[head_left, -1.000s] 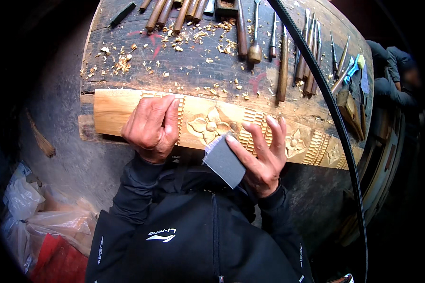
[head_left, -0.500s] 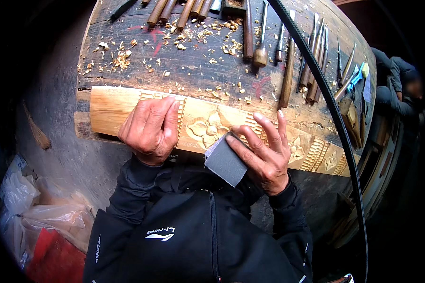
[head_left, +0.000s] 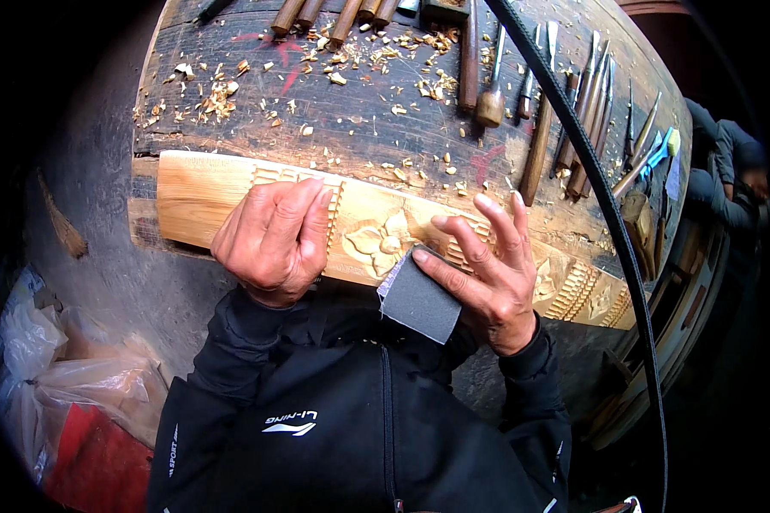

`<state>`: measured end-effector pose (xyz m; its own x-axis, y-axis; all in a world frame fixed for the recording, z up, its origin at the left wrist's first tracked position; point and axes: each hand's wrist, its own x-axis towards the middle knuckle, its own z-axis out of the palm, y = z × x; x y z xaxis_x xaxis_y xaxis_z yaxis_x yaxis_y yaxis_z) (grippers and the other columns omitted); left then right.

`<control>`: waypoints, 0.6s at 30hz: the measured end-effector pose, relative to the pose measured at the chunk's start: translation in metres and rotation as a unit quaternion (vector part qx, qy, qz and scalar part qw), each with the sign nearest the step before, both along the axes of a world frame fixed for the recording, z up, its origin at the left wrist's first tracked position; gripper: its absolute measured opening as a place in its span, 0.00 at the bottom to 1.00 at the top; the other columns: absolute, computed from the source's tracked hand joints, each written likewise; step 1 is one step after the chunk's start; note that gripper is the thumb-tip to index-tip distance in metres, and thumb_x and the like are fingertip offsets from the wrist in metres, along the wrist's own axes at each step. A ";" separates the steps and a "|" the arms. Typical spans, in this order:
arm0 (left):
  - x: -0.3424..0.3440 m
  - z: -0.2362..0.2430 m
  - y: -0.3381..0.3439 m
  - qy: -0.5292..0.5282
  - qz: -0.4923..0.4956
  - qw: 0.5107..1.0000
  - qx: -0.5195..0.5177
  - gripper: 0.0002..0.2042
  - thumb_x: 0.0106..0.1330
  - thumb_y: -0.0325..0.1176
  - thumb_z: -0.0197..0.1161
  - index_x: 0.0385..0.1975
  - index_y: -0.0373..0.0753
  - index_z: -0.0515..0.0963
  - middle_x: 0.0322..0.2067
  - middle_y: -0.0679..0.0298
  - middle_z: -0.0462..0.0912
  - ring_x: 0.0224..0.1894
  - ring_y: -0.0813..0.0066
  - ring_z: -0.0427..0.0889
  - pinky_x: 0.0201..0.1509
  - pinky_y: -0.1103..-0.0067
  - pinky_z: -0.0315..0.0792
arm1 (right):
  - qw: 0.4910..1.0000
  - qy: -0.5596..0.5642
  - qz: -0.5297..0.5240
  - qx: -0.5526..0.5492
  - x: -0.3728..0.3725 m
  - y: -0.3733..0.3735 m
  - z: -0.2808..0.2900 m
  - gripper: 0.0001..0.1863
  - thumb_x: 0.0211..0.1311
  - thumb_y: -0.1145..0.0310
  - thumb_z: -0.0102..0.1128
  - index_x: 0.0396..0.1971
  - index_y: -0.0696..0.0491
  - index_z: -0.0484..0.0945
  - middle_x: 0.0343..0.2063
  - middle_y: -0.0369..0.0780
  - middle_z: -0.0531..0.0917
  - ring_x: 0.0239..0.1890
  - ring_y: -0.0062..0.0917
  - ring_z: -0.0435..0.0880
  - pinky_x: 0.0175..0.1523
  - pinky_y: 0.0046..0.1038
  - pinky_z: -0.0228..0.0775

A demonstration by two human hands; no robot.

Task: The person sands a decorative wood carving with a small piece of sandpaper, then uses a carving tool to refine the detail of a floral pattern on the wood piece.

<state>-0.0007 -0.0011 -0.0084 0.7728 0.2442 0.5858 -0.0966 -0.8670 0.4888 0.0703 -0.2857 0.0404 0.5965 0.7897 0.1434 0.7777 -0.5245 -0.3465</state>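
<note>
A long carved wooden board [head_left: 195,198] lies along the bench's near edge, with flower reliefs and rows of small notches. My left hand [head_left: 274,244] rests on its left part, fingers curled into a pinch over a notched band; whatever they hold, if anything, is hidden. In my right hand [head_left: 496,286] is a folded piece of dark grey sandpaper [head_left: 421,299], gripped between the thumb, out of sight beneath, and the index finger. Its upper corner reaches the edge of a carved flower [head_left: 390,244], while the rest hangs over the board's near side. The other right fingers are spread above the carving.
Chisels and gouges with wooden handles [head_left: 536,162] lie across the far and right side of the workbench [head_left: 351,120]. Wood shavings [head_left: 218,101] are scattered about. A black cable [head_left: 603,188] crosses the right side. Plastic bags [head_left: 103,385] lie at lower left; another person [head_left: 727,162] sits far right.
The view has shifted slightly, so the tools appear farther right and lower. Both hands keep nearly the same pose, and the sandpaper stays in my right hand beside the flower.
</note>
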 end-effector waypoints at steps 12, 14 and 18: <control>-0.001 0.003 -0.002 0.021 0.005 1.000 -0.006 0.10 0.69 0.22 0.83 0.48 0.38 0.95 0.36 0.59 0.91 0.35 0.62 0.93 0.40 0.69 0.84 | 0.998 0.031 0.046 -0.003 0.020 0.007 0.003 0.20 0.68 0.62 0.72 0.57 0.26 0.97 0.69 0.33 0.90 0.79 0.48 0.81 0.89 0.69 0.58; -0.001 0.002 -0.002 0.017 0.008 1.000 0.000 0.10 0.68 0.23 0.84 0.47 0.38 0.95 0.35 0.61 0.91 0.34 0.62 0.92 0.39 0.69 0.84 | 0.998 0.036 0.054 0.001 0.022 0.009 0.002 0.20 0.69 0.61 0.72 0.57 0.26 0.97 0.68 0.34 0.90 0.79 0.49 0.81 0.88 0.70 0.59; 0.003 0.002 -0.001 0.011 0.005 1.000 0.003 0.11 0.65 0.24 0.86 0.46 0.39 0.95 0.34 0.63 0.90 0.32 0.63 0.92 0.36 0.69 0.83 | 0.999 0.018 0.044 -0.005 0.018 -0.006 -0.004 0.21 0.68 0.60 0.72 0.58 0.26 0.97 0.67 0.35 0.91 0.79 0.49 0.82 0.88 0.69 0.59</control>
